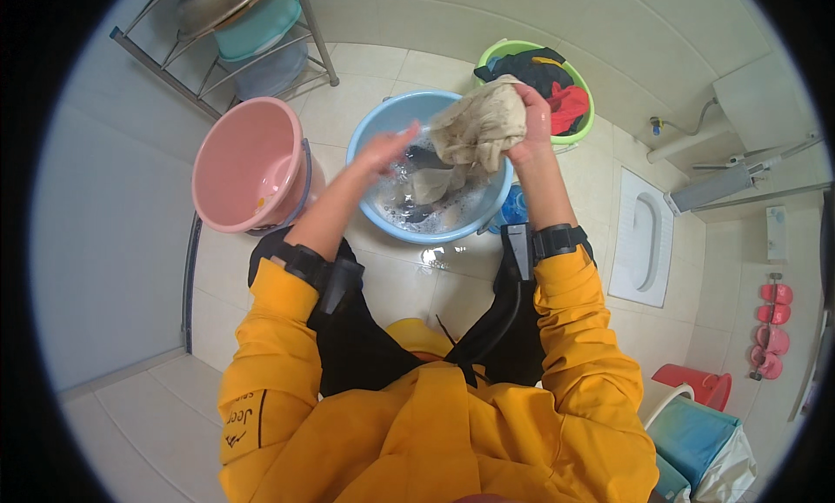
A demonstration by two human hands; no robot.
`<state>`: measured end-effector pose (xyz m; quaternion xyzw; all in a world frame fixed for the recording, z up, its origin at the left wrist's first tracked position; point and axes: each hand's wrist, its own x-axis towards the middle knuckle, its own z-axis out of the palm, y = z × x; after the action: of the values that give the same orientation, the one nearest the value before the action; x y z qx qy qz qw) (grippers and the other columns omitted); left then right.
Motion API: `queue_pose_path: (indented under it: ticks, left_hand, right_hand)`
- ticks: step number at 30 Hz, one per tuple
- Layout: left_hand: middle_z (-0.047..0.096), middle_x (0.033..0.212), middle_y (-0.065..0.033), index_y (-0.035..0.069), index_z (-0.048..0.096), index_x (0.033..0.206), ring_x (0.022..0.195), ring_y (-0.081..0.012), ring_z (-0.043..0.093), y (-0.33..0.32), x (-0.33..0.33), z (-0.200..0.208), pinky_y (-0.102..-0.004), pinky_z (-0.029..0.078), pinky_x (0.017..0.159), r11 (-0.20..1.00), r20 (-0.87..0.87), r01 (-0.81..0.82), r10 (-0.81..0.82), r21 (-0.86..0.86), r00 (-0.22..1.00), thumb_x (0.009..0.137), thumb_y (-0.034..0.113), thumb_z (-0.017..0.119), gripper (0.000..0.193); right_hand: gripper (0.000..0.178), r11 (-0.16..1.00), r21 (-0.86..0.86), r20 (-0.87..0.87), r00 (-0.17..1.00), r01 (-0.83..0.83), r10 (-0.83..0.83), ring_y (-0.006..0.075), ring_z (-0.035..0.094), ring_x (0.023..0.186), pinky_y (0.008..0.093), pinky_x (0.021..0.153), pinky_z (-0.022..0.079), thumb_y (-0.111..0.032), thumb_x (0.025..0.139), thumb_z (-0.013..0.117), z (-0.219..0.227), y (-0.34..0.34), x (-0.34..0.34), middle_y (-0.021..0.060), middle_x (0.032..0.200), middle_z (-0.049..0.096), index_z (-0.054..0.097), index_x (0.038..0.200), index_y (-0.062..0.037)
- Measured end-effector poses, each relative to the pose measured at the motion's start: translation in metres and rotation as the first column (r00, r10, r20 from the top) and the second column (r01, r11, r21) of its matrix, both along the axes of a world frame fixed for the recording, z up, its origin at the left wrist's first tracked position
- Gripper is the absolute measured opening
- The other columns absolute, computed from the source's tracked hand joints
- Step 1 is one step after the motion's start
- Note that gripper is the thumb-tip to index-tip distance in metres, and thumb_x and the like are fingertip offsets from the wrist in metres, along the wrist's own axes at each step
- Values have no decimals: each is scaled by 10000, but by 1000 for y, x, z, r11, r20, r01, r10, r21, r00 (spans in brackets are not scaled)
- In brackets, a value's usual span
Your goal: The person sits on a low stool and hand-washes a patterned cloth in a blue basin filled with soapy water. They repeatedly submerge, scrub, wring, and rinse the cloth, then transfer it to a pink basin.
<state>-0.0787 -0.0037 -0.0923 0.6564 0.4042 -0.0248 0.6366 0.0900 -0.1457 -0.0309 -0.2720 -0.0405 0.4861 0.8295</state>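
My right hand [532, 127] is closed on a bunched, wet beige cloth [478, 124], which hangs over the far right part of a light blue basin [361, 146]. Which garment it is, if any, I cannot make out. To the left of the cloth, above the basin's left side, my left hand [383, 152] is lifted, a little blurred, its fingers stretched out with nothing in them. Sudsy water [417, 214] fills the basin's bottom, and more dark and pale cloth [430, 185] soaks there. Part of the water is hidden beneath the held cloth.
A pink bucket [230, 168] stands left of the basin. Behind it on the right is a green tub [584, 133] of dark and red clothes. A metal rack [204, 90] holds basins at far left. A squat toilet [642, 238] lies right; wet floor [435, 258] shines in front.
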Motion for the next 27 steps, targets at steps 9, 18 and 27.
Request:
queue_pose_path:
  ticks: [9, 18, 27]
  left_hand:
    - [518, 1063, -27, 112, 486, 1125, 966, -154, 470, -57, 25, -12, -321, 380, 807, 851, 252, 66, 79, -521, 964, 795, 553, 433, 554]
    - [558, 935, -60, 64, 521, 963, 892, -143, 507, -23, 31, -29, -250, 395, 750, 968, 192, -239, 250, -77, 949, 841, 279, 426, 265]
    - [548, 895, -83, 20, 505, 905, 830, -210, 548, 51, 0, 8, -381, 449, 780, 622, 610, 209, 549, -755, 572, 849, 210, 440, 209]
  right_hand:
    - [199, 991, 63, 9, 993, -119, 119, 222, 564, 638, 331, 593, 481, -141, 769, 415, 0, 2, -15, 105, 711, 578, 557, 761, -1]
    - [217, 997, -34, 96, 993, -69, 72, 246, 579, 702, 354, 697, 473, -169, 743, 449, -4, -12, 5, 124, 766, 594, 568, 785, 8]
    - [354, 401, -852, 417, -26, 337, 908, 291, 569, 801, 347, 716, 427, -316, 720, 500, -39, -9, 0, 200, 846, 596, 614, 832, 1]
